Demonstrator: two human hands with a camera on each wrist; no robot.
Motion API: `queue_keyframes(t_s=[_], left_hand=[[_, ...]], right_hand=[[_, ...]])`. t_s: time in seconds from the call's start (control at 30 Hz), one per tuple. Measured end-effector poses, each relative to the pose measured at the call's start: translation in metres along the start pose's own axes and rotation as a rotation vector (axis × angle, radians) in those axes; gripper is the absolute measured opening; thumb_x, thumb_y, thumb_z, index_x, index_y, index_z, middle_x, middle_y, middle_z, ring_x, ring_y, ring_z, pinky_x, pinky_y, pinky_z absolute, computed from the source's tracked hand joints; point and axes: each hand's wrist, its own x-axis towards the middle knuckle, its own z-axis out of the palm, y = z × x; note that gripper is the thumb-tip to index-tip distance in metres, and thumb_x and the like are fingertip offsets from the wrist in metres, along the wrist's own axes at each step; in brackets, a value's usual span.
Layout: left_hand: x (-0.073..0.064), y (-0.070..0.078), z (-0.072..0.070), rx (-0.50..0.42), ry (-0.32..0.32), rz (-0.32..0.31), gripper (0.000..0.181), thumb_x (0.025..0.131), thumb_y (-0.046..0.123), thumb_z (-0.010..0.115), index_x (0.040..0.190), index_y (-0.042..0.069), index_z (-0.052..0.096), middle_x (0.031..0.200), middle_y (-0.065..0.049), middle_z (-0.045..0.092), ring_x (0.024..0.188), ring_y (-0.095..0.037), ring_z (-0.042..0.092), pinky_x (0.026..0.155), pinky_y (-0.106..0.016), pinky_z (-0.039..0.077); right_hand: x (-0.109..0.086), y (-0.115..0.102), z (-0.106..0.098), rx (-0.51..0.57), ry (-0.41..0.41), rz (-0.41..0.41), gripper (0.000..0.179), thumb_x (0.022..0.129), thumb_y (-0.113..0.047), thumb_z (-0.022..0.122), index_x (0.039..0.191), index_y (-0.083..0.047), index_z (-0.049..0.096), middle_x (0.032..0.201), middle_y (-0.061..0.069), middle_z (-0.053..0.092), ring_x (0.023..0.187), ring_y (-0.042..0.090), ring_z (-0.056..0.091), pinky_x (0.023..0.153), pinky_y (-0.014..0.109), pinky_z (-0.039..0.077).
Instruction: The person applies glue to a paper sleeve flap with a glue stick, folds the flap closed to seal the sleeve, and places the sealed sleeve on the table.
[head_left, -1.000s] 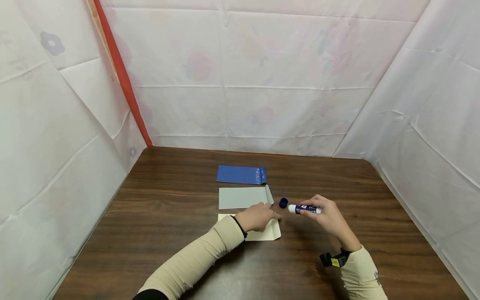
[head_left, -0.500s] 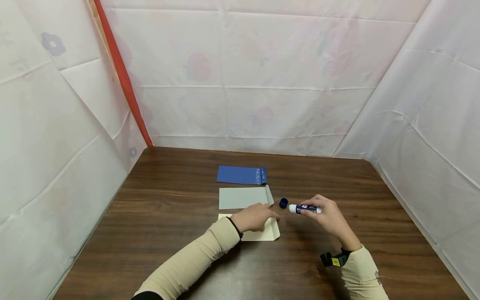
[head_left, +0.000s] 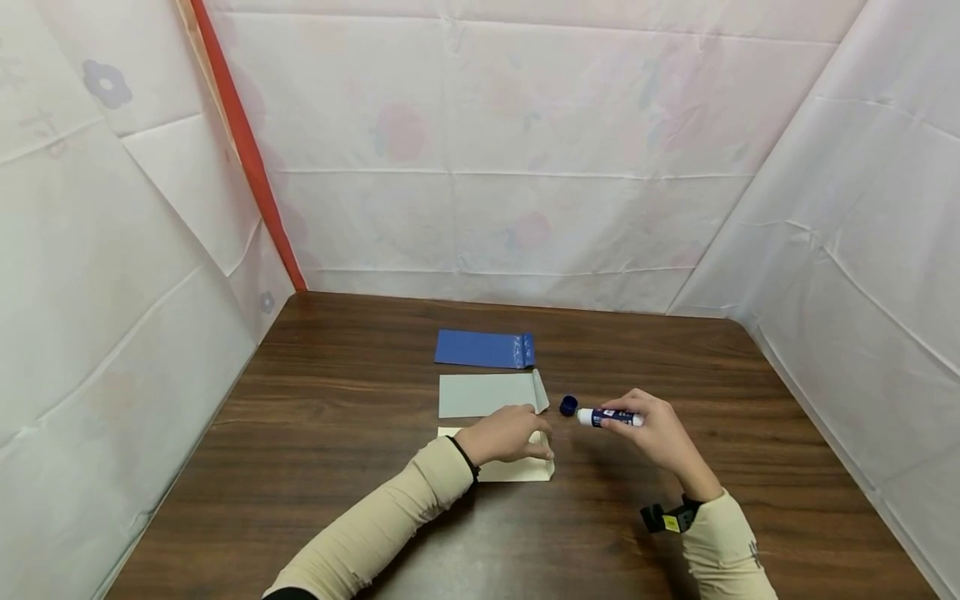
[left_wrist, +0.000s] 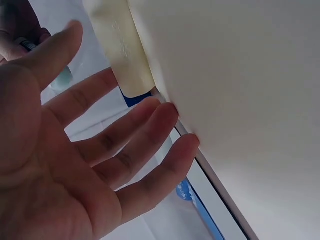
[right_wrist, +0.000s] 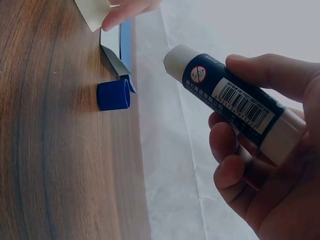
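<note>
Gripping the uncapped glue stick [right_wrist: 230, 95], the right hand [head_left: 654, 427] hovered while the left hand [head_left: 504, 437], fingers spread, touched the cream envelope [head_left: 517, 472], farthest of three from the desk [head_left: 300, 408]'s far edge; whitish marks on the blue flap [head_left: 529, 351] and cream flap [left_wrist: 122, 47] suggested applied glue, closing apparently outstanding.

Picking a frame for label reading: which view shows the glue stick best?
Right wrist: the glue stick is large there, barcode facing the camera. The head view shows it small, in the right hand; the left wrist view, only what looks like a blurred pale end at left.
</note>
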Motion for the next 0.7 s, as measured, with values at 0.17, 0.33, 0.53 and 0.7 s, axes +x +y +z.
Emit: queue_keyframes(t_s=[0.17,0.33,0.53,0.7], left_hand=[[0.0011,0.0004,0.0007,-0.002,0.007,-0.027,0.033,0.094,0.042,0.062,0.111,0.017,0.073,0.104,0.0,0.069,0.092,-0.013,0.06,0.08,-0.027,0.05],[0.0022,0.0007,0.0026,0.024,0.008,-0.034,0.033,0.094,0.042,0.062,0.107,0.014,0.074,0.098,0.0,0.07,0.089,-0.013,0.062,0.081,-0.026,0.05],[0.0011,0.0005,0.003,0.058,0.036,-0.043,0.03,0.088,0.04,0.07,0.103,0.014,0.074,0.096,0.001,0.069,0.088,-0.014,0.062,0.081,-0.026,0.049],[-0.0009,0.0017,0.0035,0.105,0.064,-0.04,0.028,0.08,0.034,0.079,0.098,0.014,0.074,0.094,-0.001,0.067,0.086,-0.016,0.061,0.078,-0.026,0.049]], right_hand=[[-0.0004,0.0001,0.0007,-0.001,-0.007,0.0,0.021,0.085,-0.019,0.076,0.103,-0.008,0.075,0.092,0.005,0.065,0.073,0.006,0.054,0.06,0.022,0.047],[-0.0021,0.001,0.0022,-0.006,-0.003,-0.008,0.02,0.084,-0.018,0.077,0.101,-0.008,0.076,0.09,0.004,0.065,0.072,0.005,0.053,0.059,0.021,0.047],[-0.0001,0.0002,0.0025,0.011,-0.004,-0.009,0.019,0.084,-0.018,0.076,0.101,-0.008,0.076,0.09,0.004,0.065,0.072,0.005,0.052,0.059,0.022,0.046],[0.0001,0.0003,0.003,0.013,-0.007,0.004,0.018,0.084,-0.018,0.076,0.101,-0.009,0.076,0.09,0.003,0.065,0.073,0.005,0.053,0.06,0.022,0.047]])
